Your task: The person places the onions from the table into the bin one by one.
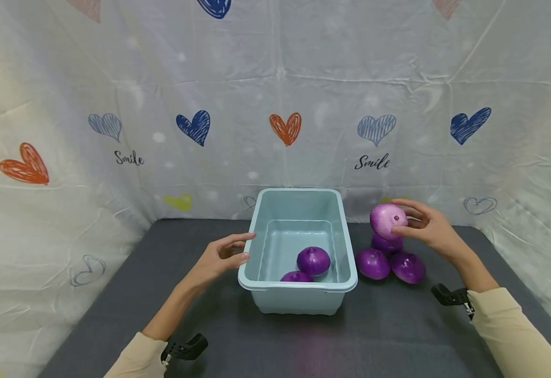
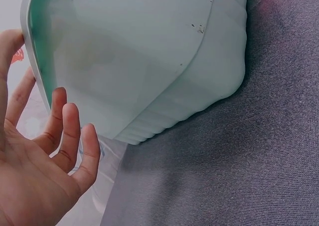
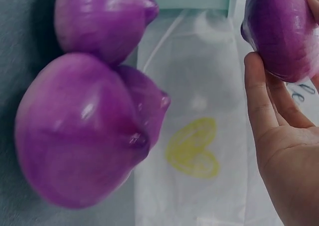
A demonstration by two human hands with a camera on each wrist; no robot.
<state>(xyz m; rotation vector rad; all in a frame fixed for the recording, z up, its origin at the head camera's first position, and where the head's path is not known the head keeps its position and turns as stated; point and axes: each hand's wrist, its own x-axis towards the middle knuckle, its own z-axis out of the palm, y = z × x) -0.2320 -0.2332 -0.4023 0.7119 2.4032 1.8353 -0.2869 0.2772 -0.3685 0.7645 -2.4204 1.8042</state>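
The word "Smile" reads twice in black script on the white curtain (image 1: 237, 58), once on the left and once above the right hand (image 1: 428, 227). In the right wrist view only its ending, "le", can be read, just beside the held onion (image 1: 384, 218).

The right hand grips that onion between thumb and curled fingers, up over the table (image 1: 379, 341). The head view has it overlapping the loose onions (image 1: 407, 266); the right wrist view shows it well apart from them. From the head it looks pale pink with a brown spot; the wrist camera catches a deep purple side and a dark tip.

The left hand (image 1: 218, 260) is loosely spread at the tub's left rim, gripping nothing, a fingertip touching the edge. Its own camera shows the palm, three gently bent fingers, and dark specks on the outer wall of the tub (image 1: 299, 300).

Two onions (image 1: 314, 261) lie in the tub, the nearer one partly hidden by the front rim. Three loose ones sit right of it, the rearmost partly covered by the held one. A yellow heart (image 3: 194, 151), mostly blocked in the head view, shows whole at the right wrist.
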